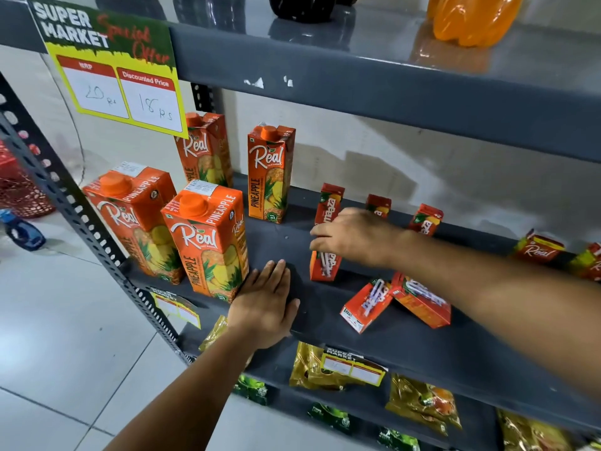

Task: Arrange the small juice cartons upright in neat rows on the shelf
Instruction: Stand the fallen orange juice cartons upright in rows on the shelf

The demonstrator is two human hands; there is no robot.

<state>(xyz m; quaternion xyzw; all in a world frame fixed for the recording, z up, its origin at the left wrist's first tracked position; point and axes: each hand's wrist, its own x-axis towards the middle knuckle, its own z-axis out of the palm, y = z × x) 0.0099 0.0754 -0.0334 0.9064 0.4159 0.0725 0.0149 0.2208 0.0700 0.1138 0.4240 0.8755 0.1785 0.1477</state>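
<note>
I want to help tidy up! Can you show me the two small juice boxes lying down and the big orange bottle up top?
left fallen small red-orange juice carton (366, 305), head view, on its straw side.
right fallen small red-orange juice carton (422, 302), head view, on its top face.
big orange plastic bottle (471, 17), head view, on its body.

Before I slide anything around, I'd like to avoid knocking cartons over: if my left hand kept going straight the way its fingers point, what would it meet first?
Probably bare shelf first; the left hand lies flat, pointing toward the back wall. The tall pineapple carton stands close to that line.
</note>
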